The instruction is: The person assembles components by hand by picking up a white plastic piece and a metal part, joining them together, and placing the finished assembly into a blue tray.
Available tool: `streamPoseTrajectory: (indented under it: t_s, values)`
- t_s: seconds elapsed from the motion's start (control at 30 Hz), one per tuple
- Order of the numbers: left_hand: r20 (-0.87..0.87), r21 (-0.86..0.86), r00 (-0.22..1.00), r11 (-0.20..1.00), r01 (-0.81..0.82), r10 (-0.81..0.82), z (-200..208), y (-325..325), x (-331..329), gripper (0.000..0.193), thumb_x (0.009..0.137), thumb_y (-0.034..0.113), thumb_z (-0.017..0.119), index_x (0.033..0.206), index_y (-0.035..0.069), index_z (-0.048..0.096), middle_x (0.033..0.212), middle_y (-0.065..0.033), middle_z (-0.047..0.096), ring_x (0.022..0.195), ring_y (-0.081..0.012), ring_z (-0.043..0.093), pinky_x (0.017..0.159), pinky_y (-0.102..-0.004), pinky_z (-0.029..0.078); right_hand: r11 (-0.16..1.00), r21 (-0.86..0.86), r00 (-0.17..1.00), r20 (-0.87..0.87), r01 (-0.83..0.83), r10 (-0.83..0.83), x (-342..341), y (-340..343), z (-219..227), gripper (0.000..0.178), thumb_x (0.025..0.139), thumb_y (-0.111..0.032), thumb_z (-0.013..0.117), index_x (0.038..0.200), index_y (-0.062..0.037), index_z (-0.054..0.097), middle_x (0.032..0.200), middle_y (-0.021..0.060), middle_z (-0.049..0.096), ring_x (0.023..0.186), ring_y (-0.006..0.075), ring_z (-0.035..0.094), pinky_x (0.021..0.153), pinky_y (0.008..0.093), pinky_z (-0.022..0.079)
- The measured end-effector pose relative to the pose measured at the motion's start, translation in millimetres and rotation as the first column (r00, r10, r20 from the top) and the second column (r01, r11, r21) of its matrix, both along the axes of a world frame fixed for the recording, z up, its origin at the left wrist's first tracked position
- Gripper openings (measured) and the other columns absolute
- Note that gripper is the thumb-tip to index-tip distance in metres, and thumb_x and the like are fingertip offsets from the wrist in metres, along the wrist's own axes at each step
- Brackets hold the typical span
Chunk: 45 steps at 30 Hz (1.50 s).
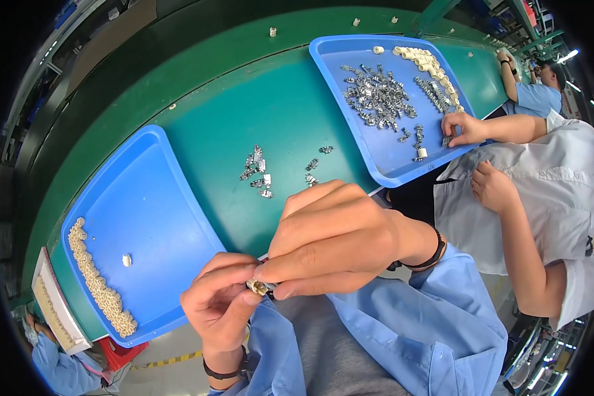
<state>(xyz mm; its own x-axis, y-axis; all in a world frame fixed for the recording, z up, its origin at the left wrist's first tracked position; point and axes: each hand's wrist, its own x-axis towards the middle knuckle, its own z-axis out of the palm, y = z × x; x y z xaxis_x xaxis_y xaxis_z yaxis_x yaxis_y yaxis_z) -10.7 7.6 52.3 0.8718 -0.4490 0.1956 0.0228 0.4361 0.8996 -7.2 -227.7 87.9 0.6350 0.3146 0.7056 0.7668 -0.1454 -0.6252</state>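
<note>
The left hand point(221, 303) and the right hand point(330, 241) meet close in front of the chest, both pinching one small cream and metal clip part point(258, 286) between thumb and fingertips; the part sits at the point where the two sets of fingertips touch, mostly hidden by them.

Just beyond the hands, on the green work surface point(270, 105), lies a loose scatter of small shiny metal clips point(257, 170), with a few more strays a little to its right.

To the left stands a blue plastic tray point(171, 198) holding a long curved row of cream plastic pieces point(99, 284) along its left side and one single pale piece point(127, 261) near its middle.

Far to the right sits a second blue plastic tray point(330, 79) with a heap of metal clips point(376, 98) in its centre and a line of cream plastic pieces point(429, 66) along its far right edge. A co-worker's hand point(463, 129) rests on this tray's near right corner, the person's other hand point(492, 187) held apart from it, nearer.
</note>
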Motion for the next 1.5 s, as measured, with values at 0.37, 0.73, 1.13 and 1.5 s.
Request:
streamPoseTrajectory:
  t_s: [0.37, 0.73, 1.13, 1.5]
  values:
    - [-0.017, -0.017, 1.000, 1.000, 0.009, -0.009, 1.7, -1.0, -1.5, 0.028, 0.089, -0.007, 0.074, 0.117, -0.011, 0.070, 0.112, -0.0250, 0.067, 0.094, -0.0231, 0.069, 0.082, -0.0328, 0.058, 0.994, -0.100, 0.999, 0.022, 0.042, -0.040, -4.4, 1.4, 5.9, 0.022, 0.079, -0.010, 0.088, 0.095, 0.0028, 0.079, 0.082, 0.0087, 0.071, 0.063, 0.0178, 0.067, 0.056, 0.0290, 0.051]
    - [-0.231, -0.159, 0.968, 0.985, 0.060, -0.096, -6.2, 0.3, -0.1, 0.032, 0.086, -0.015, 0.073, 0.117, -0.009, 0.071, 0.109, -0.0222, 0.069, 0.094, -0.0235, 0.071, 0.084, -0.0357, 0.062, 0.900, -0.346, 0.947, 0.266, 0.265, -0.177, -11.2, 9.5, -3.7, 0.033, 0.083, -0.012, 0.083, 0.113, 0.0015, 0.076, 0.082, 0.0045, 0.068, 0.064, 0.0159, 0.063, 0.061, 0.0295, 0.049]
    - [-0.386, -0.094, 0.848, 0.930, 0.355, -0.363, -24.4, -0.9, 35.2, 0.031, 0.090, -0.018, 0.067, 0.120, -0.012, 0.068, 0.116, -0.0253, 0.074, 0.107, -0.0316, 0.074, 0.093, -0.0436, 0.062, 0.897, -0.321, 0.948, 0.191, 0.304, -0.254, -7.8, -8.5, -49.1, 0.047, 0.086, -0.025, 0.078, 0.128, -0.0039, 0.072, 0.093, 0.0052, 0.070, 0.069, 0.0196, 0.062, 0.072, 0.0349, 0.051]
    - [-0.263, 0.476, 0.943, 0.822, 0.312, -0.206, 3.1, -40.3, 88.3, 0.027, 0.096, -0.012, 0.064, 0.122, -0.006, 0.066, 0.113, -0.0171, 0.074, 0.107, -0.0194, 0.071, 0.096, -0.0324, 0.057, 0.728, -0.519, 0.878, 0.101, 0.448, -0.468, -2.5, -37.0, -76.2, 0.054, 0.090, -0.033, 0.074, 0.137, -0.0076, 0.067, 0.124, 0.0114, 0.066, 0.096, 0.0237, 0.064, 0.092, 0.0427, 0.048]
